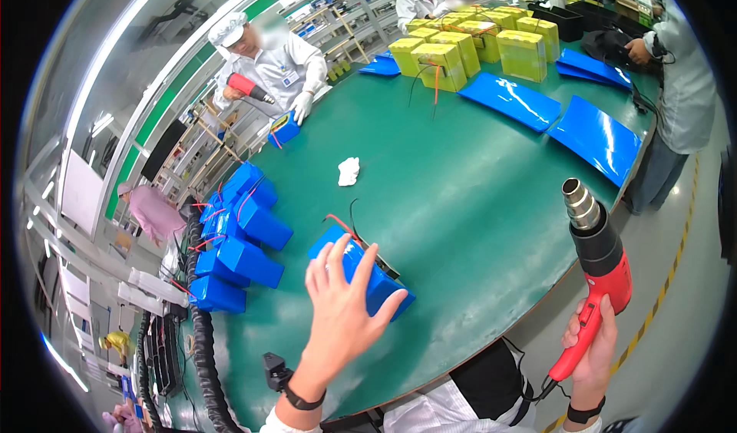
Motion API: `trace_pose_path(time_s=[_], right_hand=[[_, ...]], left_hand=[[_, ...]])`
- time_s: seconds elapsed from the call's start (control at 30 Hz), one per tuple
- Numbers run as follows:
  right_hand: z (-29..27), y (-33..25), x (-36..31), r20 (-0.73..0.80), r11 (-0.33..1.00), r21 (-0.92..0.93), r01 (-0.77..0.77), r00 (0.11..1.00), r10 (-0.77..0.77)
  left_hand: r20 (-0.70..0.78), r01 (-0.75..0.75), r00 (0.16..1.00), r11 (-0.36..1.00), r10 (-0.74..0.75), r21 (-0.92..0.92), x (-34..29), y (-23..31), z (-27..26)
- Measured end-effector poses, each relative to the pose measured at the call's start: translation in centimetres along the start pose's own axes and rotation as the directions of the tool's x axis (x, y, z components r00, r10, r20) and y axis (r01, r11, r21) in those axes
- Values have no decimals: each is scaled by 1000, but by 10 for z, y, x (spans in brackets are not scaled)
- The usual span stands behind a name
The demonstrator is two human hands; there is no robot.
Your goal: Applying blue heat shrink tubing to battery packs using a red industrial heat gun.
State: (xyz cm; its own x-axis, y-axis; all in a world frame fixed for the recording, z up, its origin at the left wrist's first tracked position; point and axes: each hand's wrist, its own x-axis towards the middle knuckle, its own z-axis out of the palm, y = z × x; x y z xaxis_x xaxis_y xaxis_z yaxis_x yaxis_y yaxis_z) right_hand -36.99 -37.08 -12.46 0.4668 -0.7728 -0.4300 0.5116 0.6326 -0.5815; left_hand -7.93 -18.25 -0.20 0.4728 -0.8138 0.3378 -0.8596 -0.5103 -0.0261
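Observation:
My left hand [344, 322] is over a blue-wrapped battery pack [379, 289] on the green table, fingers spread. The hand hides part of the pack, and whether it touches the wrap I cannot tell. A red and a black wire stick up from the pack's far end, and its right side shows an opening in the blue wrap. In my right hand [595, 348], off the table's right edge, is a red heat gun [609, 283] gripped by its handle, its metal nozzle pointing up and away.
Several blue-wrapped packs [249, 260] with red wires stand at the left edge. Yellow packs [441, 66] and flat blue sleeves [595, 137] lie at the far side. A crumpled white cloth [348, 171] rests mid-table. Across, a co-worker [269, 68] holds another heat gun and pack.

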Motion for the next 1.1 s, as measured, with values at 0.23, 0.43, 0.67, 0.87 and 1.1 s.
trace_pose_path(time_s=[0.23,0.43,0.67,0.87,1.1], right_hand=[[10,-1,-1,86,999,6,-51,995,50],[41,-6,43,371,990,-29,-139,918,140],[123,-2,116,453,951,-108,-289,838,306],[138,14,164,478,903,-70,-424,780,404],[145,27,183,393,933,-209,-293,848,354]], left_hand=[[74,-72,993,967,93,-242,-14,-42,1],[240,-142,951,964,196,-226,-42,-96,-24],[-64,127,943,530,-327,-838,-75,-80,44],[-136,87,873,423,-469,-902,-73,-66,75],[-221,71,813,469,-539,-880,-79,-74,101]])
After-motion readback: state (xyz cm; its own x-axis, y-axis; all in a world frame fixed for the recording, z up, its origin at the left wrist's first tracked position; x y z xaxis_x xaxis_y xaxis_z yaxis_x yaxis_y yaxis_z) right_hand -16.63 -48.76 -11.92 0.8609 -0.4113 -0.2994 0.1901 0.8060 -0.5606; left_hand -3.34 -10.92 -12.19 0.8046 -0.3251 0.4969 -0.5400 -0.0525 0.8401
